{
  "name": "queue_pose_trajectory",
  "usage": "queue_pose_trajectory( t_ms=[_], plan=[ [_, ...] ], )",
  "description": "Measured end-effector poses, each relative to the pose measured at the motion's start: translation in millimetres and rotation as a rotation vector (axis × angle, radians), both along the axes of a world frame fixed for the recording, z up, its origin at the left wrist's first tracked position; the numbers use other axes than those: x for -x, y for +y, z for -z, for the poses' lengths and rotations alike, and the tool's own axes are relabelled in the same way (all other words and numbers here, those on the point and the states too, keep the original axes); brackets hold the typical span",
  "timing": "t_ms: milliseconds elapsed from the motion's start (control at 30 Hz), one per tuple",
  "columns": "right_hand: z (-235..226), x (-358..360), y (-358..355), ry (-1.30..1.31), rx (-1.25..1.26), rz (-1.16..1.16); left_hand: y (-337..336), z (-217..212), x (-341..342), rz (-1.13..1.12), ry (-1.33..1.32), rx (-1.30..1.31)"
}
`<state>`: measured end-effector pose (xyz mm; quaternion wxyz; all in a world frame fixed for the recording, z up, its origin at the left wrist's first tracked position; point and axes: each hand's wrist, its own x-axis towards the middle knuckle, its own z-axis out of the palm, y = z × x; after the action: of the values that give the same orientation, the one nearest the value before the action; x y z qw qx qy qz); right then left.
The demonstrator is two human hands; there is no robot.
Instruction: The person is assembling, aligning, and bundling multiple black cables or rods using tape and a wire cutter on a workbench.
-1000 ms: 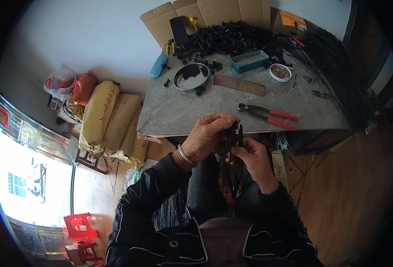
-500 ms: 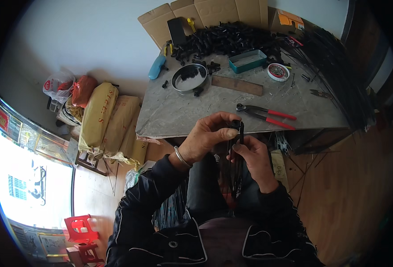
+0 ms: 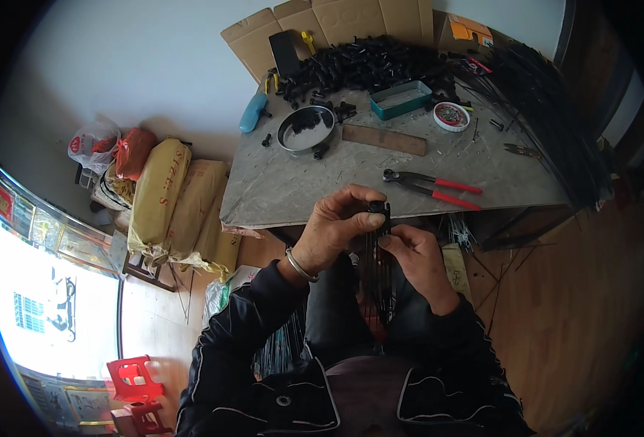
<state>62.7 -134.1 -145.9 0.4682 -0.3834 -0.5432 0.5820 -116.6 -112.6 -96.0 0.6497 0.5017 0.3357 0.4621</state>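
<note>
My left hand (image 3: 334, 222) pinches a black plastic hub (image 3: 377, 207) between thumb and fingers, just off the table's front edge. Thin dark ribs (image 3: 371, 273) hang from the hub between my knees, much like a folded umbrella frame. Just below the hub, on its right side, my right hand (image 3: 415, 261) has thumb and forefinger closed at the top of the ribs. A slim black piece stands upright against the hub there; its lower end is hidden by my fingers. Red-handled pincers (image 3: 433, 189) lie on the table beyond my hands.
The grey table (image 3: 264, 186) bears a heap of black plastic parts (image 3: 366, 65), a round pan (image 3: 306, 130), a green tin (image 3: 401, 102), a wooden strip (image 3: 384, 140) and a white dish of small metal bits (image 3: 452, 116). Long black rods (image 3: 555, 116) lie right; yellow sacks (image 3: 160, 193) stand left.
My right hand has shifted slightly left, bringing the slim black piece from apart to right against the hub. My left hand keeps its pinch. The whole view has moved a little.
</note>
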Motion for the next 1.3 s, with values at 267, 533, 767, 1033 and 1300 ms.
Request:
queue_pose_trajectory(
  t_ms=[267, 533, 767, 1033, 1300],
  plan=[
    [7, -9, 9, 0.121, 0.164, -0.234, -2, 4, 9, 0.065, -0.036, 0.039],
    [7, -20, 12, 0.189, 0.32, -0.54, 2, 4, 5, 0.335, -0.167, -0.058],
    [17, -24, 10, -0.044, 0.157, -0.929, -10, -17, -11, 0.809, -0.035, 0.019],
    [18, -23, 7, 0.022, 0.145, -0.917, -14, -7, -25, 0.817, -0.108, -0.181],
    [3, -27, 7, 0.136, 0.363, -0.791, -26, -8, -16, 0.471, -0.204, 0.061]
  ],
)
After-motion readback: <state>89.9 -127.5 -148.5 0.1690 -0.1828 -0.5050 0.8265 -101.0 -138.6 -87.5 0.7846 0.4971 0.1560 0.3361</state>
